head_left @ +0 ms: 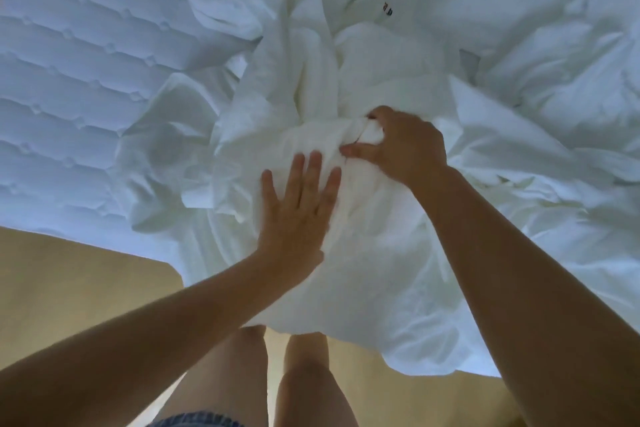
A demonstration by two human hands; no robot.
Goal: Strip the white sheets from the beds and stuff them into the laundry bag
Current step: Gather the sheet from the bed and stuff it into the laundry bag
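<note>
A crumpled white sheet (363, 73) is bunched in a heap at the middle of the bed and hangs over its near edge. My right hand (401, 146) grips a fold of it at the top of the heap, fingers closed in the cloth. My left hand (298, 211) lies flat on the heap just below and to the left, fingers spread, holding nothing. No laundry bag shows in the view.
The bare quilted mattress (69, 80) is uncovered on the left. More rumpled white bedding (554, 62) covers the right side, with small dark print (384, 0) near the top. Tan floor (69, 288) lies by the bed, and my bare legs (304, 378) stand at its edge.
</note>
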